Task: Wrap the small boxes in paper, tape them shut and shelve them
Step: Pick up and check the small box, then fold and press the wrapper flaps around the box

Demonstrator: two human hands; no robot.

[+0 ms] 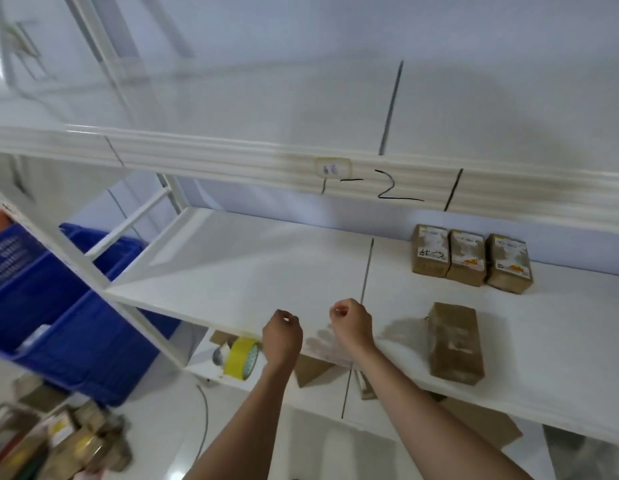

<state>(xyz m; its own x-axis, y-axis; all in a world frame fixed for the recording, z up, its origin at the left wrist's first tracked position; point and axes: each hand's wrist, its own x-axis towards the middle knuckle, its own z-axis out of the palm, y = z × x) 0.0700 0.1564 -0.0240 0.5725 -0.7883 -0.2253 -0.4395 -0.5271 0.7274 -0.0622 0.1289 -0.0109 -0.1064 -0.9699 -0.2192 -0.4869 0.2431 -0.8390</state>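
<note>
Two hands were raised in front of a white shelf [252, 271]: the left hand [282, 336] and the right hand [351, 327] both had their fingers curled in loosely, and neither held anything. One wrapped box [455, 342] lay flat on the shelf to the right of the right hand, apart from it. Three more wrapped boxes [469, 258] stood upright in a row farther back on the same shelf, touching side by side. On the lower shelf, under the left hand, sat a yellow roll of tape [242, 358] beside some brown paper [311, 370]. Blue bins [58, 306] stood to the left of the rack, and a blurred heap of boxes [69, 445] lay at the lower left. The beam [232, 161] above carried a handwritten "1-2".
</note>
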